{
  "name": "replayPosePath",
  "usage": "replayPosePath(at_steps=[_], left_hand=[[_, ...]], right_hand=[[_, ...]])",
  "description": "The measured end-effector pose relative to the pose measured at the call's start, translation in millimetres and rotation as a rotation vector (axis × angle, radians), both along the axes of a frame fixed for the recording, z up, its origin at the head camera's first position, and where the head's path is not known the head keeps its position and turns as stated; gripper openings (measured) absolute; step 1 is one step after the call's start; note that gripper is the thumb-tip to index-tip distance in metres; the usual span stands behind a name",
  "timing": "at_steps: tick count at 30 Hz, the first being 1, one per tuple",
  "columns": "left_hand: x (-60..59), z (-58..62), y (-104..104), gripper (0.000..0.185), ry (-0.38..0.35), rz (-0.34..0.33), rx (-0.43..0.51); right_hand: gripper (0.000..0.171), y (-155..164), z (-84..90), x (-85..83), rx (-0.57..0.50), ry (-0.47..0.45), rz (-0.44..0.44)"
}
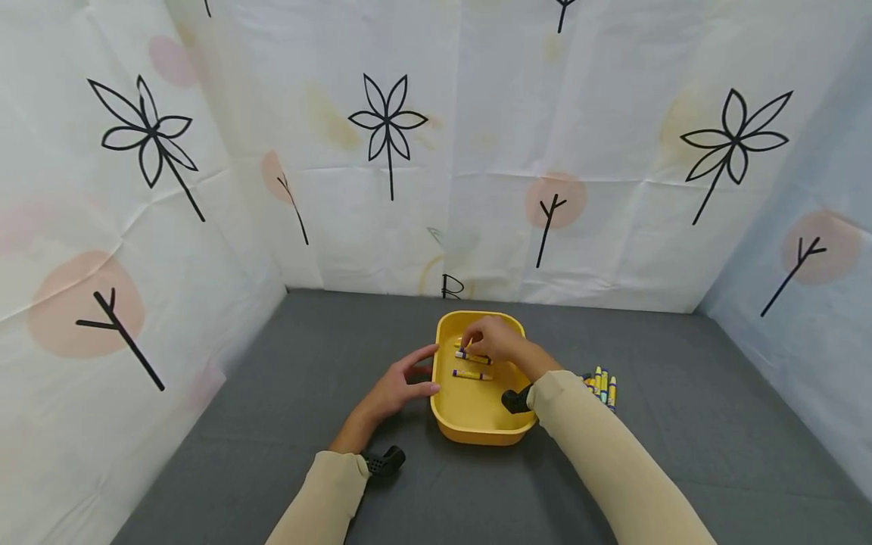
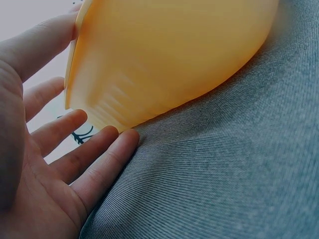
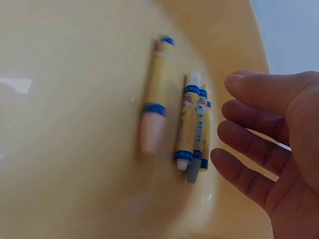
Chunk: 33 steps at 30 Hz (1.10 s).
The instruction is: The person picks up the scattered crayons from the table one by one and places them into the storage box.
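- The left hand (image 1: pixel 402 384) is set against the left side of the yellow plastic tub (image 1: pixel 477 437), fingers splayed wide with tips at its wall and rim. It grips nothing, so its job is presumably to steady the tub on the grey cloth (image 1: pixel 286 378).
- The right hand (image 1: pixel 500 341) reaches over the tub's far part. In its wrist view the thumb and fingers are softly bent with a narrow gap between them, holding nothing, just beside the crayons; that spacing would suit handling something so slim.
- Inside the tub, a white crayon (image 3: pixel 188 119) and a grey crayon (image 3: pixel 194 172) lie side by side, touching or nearly so, with another crayon (image 3: pixel 205 130) mostly hidden behind them (its colour I cannot tell). The shared direction looks deliberate, perhaps to keep round sticks from rolling about.
- A peach crayon (image 1: pixel 471 375) lies apart from that group, roughly parallel to it, on the tub's bare floor.
- A bunch of crayons (image 1: pixel 604 384) rests on the cloth to the tub's right, partly behind the right sleeve (image 1: pixel 606 446), likely put there for the right hand's convenience.
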<state>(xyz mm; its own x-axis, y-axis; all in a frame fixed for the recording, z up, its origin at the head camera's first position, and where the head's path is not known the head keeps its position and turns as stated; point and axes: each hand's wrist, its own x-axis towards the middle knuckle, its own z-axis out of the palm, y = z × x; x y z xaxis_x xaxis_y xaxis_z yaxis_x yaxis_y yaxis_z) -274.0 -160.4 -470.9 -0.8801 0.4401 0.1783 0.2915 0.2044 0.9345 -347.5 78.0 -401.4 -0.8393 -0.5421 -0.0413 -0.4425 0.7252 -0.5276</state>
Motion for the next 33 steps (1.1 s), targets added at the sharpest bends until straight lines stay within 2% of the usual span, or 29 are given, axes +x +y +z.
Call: replayPosePath(at_steps=[3,8,20,27,33], left_hand=[[-0.5,-0.3,0,0.068,-0.006,0.001,0.004],[0.3,0.7,1,0.068,-0.006,0.009,-0.003],[2.7,1.1,1,0.070,0.010,0.019,0.000],[0.8,-0.9,1,0.069,0.011,0.008,0.005],[2.7,1.5,2,0.069,0.009,0.015,0.004]], right_hand=[[0.010,4,3.5,0.4,-0.015,0.008,-0.020],[0.013,16,12.0,4.3,-0.035,0.070,-0.046],[0.018,61,28.6,14.1,-0.204,0.092,-0.147],[0.018,96,25.5,23.1,-0.239,0.118,-0.191],[0.016,121,14.9,32.7,-0.231,0.107,-0.153]])
